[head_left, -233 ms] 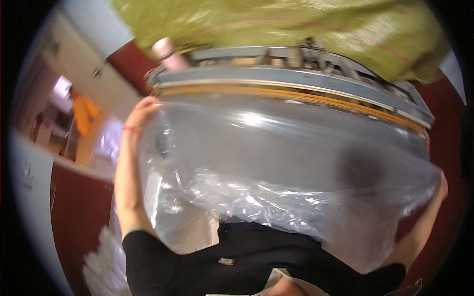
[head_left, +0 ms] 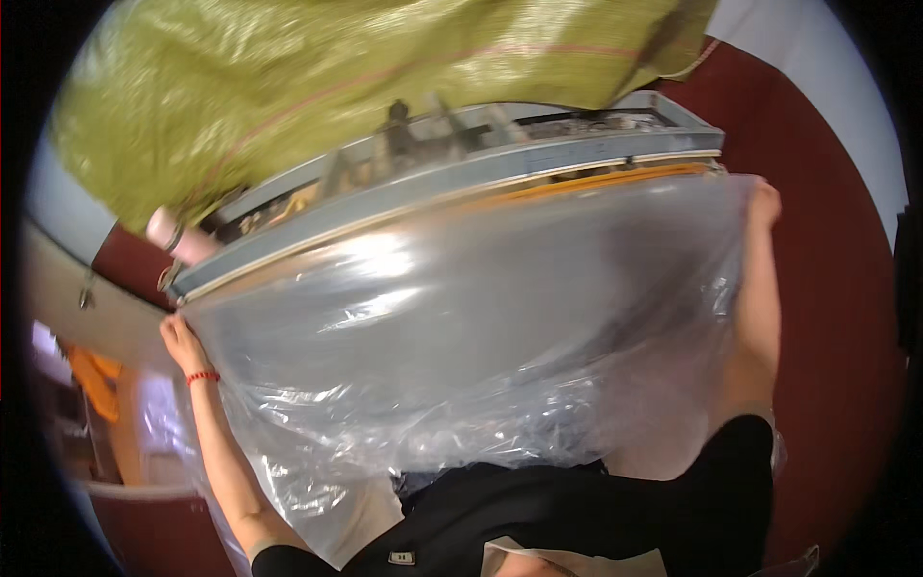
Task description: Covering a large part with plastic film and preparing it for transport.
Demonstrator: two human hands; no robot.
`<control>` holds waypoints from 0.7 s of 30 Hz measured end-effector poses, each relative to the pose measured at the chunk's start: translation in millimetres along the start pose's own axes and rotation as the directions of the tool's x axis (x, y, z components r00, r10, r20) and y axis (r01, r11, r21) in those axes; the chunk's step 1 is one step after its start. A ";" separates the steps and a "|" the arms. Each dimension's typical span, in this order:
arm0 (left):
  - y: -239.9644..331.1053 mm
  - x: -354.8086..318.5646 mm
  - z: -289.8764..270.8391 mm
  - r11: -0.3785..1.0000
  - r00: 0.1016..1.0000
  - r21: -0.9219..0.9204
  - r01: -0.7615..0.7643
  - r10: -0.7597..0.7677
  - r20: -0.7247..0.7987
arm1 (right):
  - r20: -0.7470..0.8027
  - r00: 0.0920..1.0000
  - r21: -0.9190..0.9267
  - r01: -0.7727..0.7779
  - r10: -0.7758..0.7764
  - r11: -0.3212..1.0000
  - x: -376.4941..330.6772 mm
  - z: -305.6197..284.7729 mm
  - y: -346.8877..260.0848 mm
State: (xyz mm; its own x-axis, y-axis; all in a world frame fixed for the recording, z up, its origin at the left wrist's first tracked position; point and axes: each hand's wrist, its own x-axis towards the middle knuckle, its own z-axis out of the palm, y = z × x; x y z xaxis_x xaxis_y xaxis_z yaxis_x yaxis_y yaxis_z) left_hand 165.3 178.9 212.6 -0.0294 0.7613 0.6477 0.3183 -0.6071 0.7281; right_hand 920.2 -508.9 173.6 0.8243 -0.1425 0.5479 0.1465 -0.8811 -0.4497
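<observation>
A wide sheet of clear plastic film [head_left: 461, 317] is stretched between my hands over a grey worktop. At its far left corner my left hand [head_left: 179, 338], with a red bracelet on the wrist, pinches the film. My right hand [head_left: 764, 202] grips the far right corner, arm stretched out. Between them the film's far edge runs along a long grey metal machine frame [head_left: 452, 159] with an orange strip [head_left: 625, 183] under its bar. Nearer my body the film hangs in shiny, crumpled folds.
Behind the frame hangs a large yellow-green woven sheet [head_left: 336, 77]. A pink bottle [head_left: 181, 236] lies tilted by the frame's left end. A doorway at the left shows an orange item [head_left: 96, 380]. A dark red and white wall [head_left: 817, 240] stands at right.
My right hand has moved up and inward to the frame's right end, pulling the film with it. The view has turned, so the frame now slants and my left hand sits lower left.
</observation>
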 end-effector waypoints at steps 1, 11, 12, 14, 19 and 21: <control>-34.9 -1.6 -8.9 0.996 0.999 0.078 0.042 -0.041 -0.017 | -0.216 0.976 0.204 0.055 -0.010 0.977 -38.3 29.7 -34.3; -177.1 33.4 21.3 0.932 0.953 -0.217 0.292 -0.264 0.150 | 0.055 0.992 0.708 -0.119 0.113 0.696 -60.8 96.5 -83.1; -176.6 35.1 25.1 0.910 0.947 -0.280 0.305 -0.261 0.186 | 0.035 0.991 0.709 -0.114 0.126 0.696 -60.4 96.9 -84.8; -174.8 34.9 28.0 0.899 0.920 -0.246 0.363 -0.303 0.250 | 0.010 0.989 0.704 -0.109 0.144 0.701 -60.0 95.0 -85.8; -183.4 42.7 8.2 0.888 0.915 -0.236 0.396 -0.358 0.189 | -0.004 0.980 0.673 -0.145 0.199 0.725 -58.9 100.3 -90.5; -168.9 34.6 35.4 0.901 0.895 -0.111 0.419 -0.389 0.219 | -0.104 0.978 0.608 -0.081 0.181 0.790 -54.4 98.9 -73.6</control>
State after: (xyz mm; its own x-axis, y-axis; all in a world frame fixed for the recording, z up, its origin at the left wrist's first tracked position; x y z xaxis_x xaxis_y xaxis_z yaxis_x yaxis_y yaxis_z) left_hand 144.1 315.8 104.1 0.0574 0.9672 0.2475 0.1694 -0.2537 0.9523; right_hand 918.6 -391.7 107.1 0.7761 -0.3452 0.5278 0.3812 -0.4099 -0.8287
